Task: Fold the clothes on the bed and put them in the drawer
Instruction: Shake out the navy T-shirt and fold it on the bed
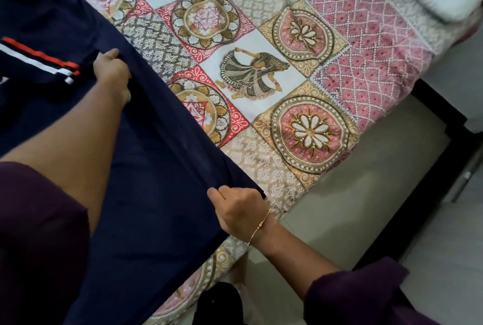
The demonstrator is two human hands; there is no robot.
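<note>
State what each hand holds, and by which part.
Both grip the navy garment along its right edge: left hand farther up, right hand at the near corner.

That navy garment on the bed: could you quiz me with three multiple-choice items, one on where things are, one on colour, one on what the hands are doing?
1. Where does the navy garment lie?
A. on the patterned bedspread
B. on the floor
C. in a drawer

2. What colours are the stripes on it?
A. green and yellow
B. red and white
C. blue and pink

3. What is the right hand doing?
A. hanging idle
B. resting flat on the pillow
C. pinching the garment's edge

Answers: 1 A, it is spread over the bedspread. 2 B, red and white bands show beside the left hand. 3 C, its fingers curl on the cloth edge.
</note>
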